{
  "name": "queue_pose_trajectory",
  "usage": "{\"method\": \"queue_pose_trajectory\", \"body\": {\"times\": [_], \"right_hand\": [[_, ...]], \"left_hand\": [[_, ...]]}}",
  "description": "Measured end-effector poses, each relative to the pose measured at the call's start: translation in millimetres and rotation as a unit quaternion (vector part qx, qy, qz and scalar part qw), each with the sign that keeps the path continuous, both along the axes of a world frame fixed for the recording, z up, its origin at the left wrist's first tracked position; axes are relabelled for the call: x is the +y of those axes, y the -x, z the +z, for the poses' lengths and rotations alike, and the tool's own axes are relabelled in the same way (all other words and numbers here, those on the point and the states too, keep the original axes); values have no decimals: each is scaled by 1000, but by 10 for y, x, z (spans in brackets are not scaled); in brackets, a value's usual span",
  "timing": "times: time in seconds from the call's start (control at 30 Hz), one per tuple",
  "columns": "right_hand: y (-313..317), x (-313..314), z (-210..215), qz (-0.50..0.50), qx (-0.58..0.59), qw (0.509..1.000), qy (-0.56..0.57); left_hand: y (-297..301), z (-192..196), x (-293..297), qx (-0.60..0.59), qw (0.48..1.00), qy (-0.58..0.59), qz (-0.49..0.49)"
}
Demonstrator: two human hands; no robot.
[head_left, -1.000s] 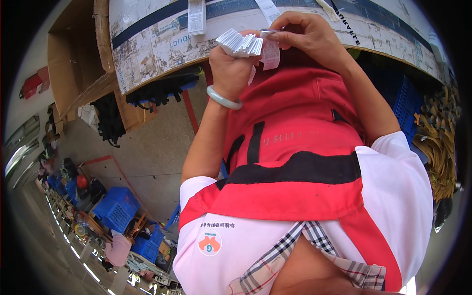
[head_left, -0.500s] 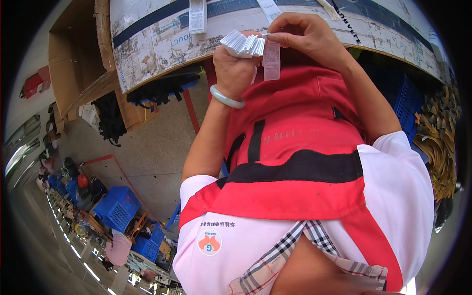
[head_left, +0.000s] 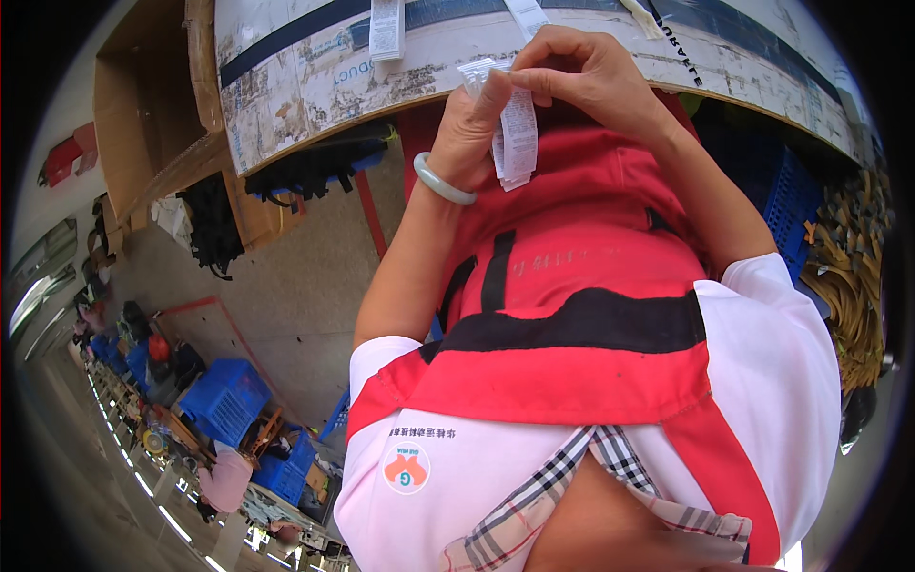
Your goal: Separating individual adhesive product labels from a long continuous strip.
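My left hand (head_left: 464,133), a pale bangle on its wrist, is closed around a bundle of folded white printed labels (head_left: 517,143). The thumb presses on the bundle, whose strips hang down in front of my red apron (head_left: 572,219). My right hand (head_left: 600,81) meets it at the top, with thumb and forefinger pinched together at the labels' upper edge. The exact pinch is partly covered by fingers. Just beyond, one label strip (head_left: 387,30) lies on the worn white tabletop (head_left: 295,95), and another strip (head_left: 525,16) lies behind my right hand.
An open cardboard box (head_left: 152,105) stands left of the table. Black straps (head_left: 329,167) hang beneath the table edge. To the right are a blue crate (head_left: 789,205) and a pile of brownish strips (head_left: 848,296). Farther off at lower left, a person in pink (head_left: 227,480) is near blue crates (head_left: 224,396).
The bundle has turned in my left hand: its fanned edges pointed up before, and now the printed faces hang downward. My right hand has stayed close, its fingers now against the bundle's top.
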State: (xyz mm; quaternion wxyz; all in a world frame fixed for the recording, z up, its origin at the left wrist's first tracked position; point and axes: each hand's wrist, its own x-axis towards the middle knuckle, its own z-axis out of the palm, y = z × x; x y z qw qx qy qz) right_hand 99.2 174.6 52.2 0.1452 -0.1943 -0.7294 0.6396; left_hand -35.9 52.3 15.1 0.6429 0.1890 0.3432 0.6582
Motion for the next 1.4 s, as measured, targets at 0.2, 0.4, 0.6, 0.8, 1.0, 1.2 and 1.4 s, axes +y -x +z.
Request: {"method": "queue_pose_trajectory", "body": {"times": [0.2, 0.4, 0.6, 0.8, 1.0, 1.2, 1.4], "right_hand": [[36, 195, -140, 31, -13, 999, 23], [176, 627, -333, -116, -36, 873, -472], [95, 390, -202, -138, -28, 967, -212], [25, 178, 94, -36, 22, 983, -177], [-32, 193, 88, -3, -44, 998, -41], [-32, 127, 89, -7, -44, 999, -14], [-39, 194, 151, 51, -72, 994, -57]], "left_hand": [[72, -128, -35, 27, 998, 60, -12], [20, -38, 28, 83, 994, 65, -2], [17, -39, 33, 197, 975, 66, 84], [108, -8, 57, 467, 856, -95, 203], [109, 12, -15, 403, 898, -61, 166], [76, 40, -27, 333, 928, -47, 159], [97, -10, -49, 329, 937, -11, 114]]}}
